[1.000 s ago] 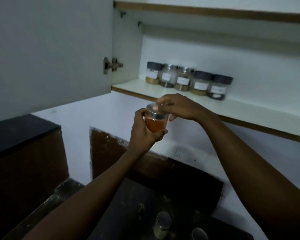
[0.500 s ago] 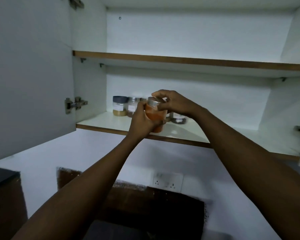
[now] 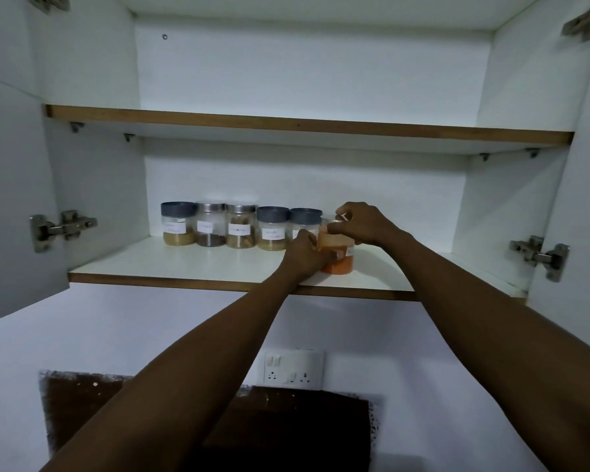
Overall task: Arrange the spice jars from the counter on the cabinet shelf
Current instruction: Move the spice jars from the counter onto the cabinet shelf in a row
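A clear jar of orange spice stands on the lower cabinet shelf, at the right end of a row of several labelled spice jars. My left hand grips the orange jar's side from the left. My right hand holds its top, fingers curled over the lid, which is mostly hidden. The jar sits a little forward of the row, close to the dark-lidded jar beside it.
The upper shelf is bare. Both cabinet doors stand open, with metal hinges at the left and right. Free shelf room lies right of the orange jar. A wall socket sits below the cabinet.
Both hands carried the orange jar up from below the shelf edge, then right and back onto the lower shelf beside the row. The view tilted upward.
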`<action>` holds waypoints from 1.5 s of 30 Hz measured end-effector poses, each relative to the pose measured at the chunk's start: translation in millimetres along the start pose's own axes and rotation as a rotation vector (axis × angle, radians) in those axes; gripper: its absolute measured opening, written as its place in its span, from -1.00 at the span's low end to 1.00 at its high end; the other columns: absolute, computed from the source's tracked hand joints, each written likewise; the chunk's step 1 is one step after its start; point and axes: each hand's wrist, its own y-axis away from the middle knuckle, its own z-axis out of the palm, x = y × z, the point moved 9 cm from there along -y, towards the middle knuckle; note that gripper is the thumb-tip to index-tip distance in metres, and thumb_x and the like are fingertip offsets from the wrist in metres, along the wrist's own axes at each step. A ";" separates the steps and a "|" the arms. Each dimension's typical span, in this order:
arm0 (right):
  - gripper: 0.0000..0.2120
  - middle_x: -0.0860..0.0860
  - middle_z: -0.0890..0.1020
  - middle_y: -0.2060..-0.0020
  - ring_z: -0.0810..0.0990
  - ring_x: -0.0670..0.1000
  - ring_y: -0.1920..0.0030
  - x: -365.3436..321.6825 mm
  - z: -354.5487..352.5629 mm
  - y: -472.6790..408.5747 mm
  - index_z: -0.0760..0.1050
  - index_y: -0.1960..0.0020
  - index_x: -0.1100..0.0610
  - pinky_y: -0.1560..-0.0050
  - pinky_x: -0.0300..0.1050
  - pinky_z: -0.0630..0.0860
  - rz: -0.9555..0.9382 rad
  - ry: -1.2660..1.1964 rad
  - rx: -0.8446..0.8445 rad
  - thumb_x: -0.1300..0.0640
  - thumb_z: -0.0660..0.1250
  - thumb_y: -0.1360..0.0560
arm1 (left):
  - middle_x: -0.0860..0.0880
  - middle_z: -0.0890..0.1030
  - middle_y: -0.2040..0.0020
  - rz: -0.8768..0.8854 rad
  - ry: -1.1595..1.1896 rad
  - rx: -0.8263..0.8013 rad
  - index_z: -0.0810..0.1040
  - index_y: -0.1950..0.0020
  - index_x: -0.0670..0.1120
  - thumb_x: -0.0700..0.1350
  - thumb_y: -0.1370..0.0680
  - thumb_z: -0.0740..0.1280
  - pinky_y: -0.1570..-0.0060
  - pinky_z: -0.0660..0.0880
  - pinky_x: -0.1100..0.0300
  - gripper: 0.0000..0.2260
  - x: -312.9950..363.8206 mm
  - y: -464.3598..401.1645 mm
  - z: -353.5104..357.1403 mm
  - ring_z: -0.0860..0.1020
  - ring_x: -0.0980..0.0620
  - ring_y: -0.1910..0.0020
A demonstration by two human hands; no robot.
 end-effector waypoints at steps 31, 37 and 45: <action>-0.71 0.18 0.71 -0.07 0.65 0.15 -0.12 37.0 0.5 -82.9 0.68 -0.17 0.27 -0.20 0.01 0.60 -0.100 0.324 -0.013 0.12 0.41 -0.55 | -0.19 0.67 -0.07 0.129 -0.294 0.169 0.57 -0.10 -0.27 -0.22 -0.62 0.30 -0.14 0.51 0.15 -0.86 -1.7 -49.5 17.3 0.64 -0.10 -0.08; -0.70 0.21 0.72 -0.02 0.65 0.17 -0.10 40.9 3.0 -86.6 0.68 -0.12 0.31 -0.21 0.09 0.60 -0.049 0.314 0.027 0.09 0.42 -0.54 | -0.20 0.68 -0.11 0.139 -0.300 0.136 0.60 -0.11 -0.29 -0.20 -0.63 0.31 -0.19 0.49 0.19 -0.82 -4.0 -53.6 20.5 0.64 -0.11 -0.13; -0.73 0.18 0.72 0.02 0.67 0.14 -0.04 52.5 4.7 -90.2 0.69 -0.06 0.31 -0.06 -0.10 0.54 -0.025 0.199 0.119 0.11 0.47 -0.50 | -0.19 0.69 -0.08 0.152 -0.295 0.093 0.61 -0.07 -0.29 -0.19 -0.61 0.31 -0.17 0.51 0.16 -0.83 -4.5 -54.8 25.1 0.66 -0.11 -0.11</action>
